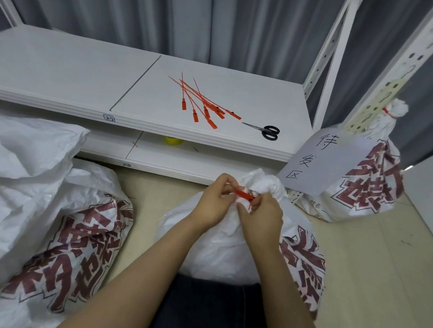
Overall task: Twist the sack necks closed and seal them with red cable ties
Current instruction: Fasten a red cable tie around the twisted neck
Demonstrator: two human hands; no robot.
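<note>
Hands meet in the lower middle of the head view, at the gathered neck (pixel 265 185) of a white woven sack (pixel 219 247) printed with dark red characters. The sack stands on the floor (pixel 369 279) just ahead of the person's dark trousers (pixel 198 312). The left hand (pixel 213 202) has its fingers curled and pinches one end of a red cable tie (pixel 244 194). The right hand (pixel 260 219), just beside it, pinches the tie's other end with curled fingers, low against the bunched neck. The tie lies between the two hands, tight up to the neck; whether it is looped and locked cannot be told.

Above, in the centre of the frame, a bundle of loose red ties (pixel 202 103) lies fanned on a white shelf (pixel 62 74). Black-handled scissors (pixel 267 131) rest to their right, near the shelf's front edge. A yellow object (pixel 173 141) shows on the lower board beneath.

At the right edge a second sack (pixel 357 198) leans by the shelf post, its neck already bound with a red tie (pixel 386 110). A handwritten paper sign (pixel 321 164) hangs in front of it. At the left, a crumpled, slack sack (pixel 49 228) fills the lower corner. Grey curtain (pixel 196 14) runs across the top.
</note>
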